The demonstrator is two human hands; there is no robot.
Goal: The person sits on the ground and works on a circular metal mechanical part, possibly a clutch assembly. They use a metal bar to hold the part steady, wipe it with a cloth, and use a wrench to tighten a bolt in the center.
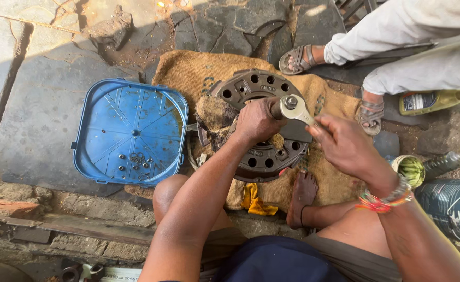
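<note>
Two hands on one wrench
Left hand [256, 121] grips the wrench [292, 108] head over the round metal plate [264, 156]; right hand [345, 146] closes on its handle, slanting right.

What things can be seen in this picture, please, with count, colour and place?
clutch pressure plate: one, dark brown, centre, on the sack
burlap sack: one, tan, under the plate
ratchet wrench: one, silver, over the plate
plastic lid: one, blue, left, holding small bolts
yellow rag: one, below the plate
bottle: one, yellowish, right
another person's sandalled feet: two, top right
left hand: on the wrench head
right hand: on the wrench handle
</note>
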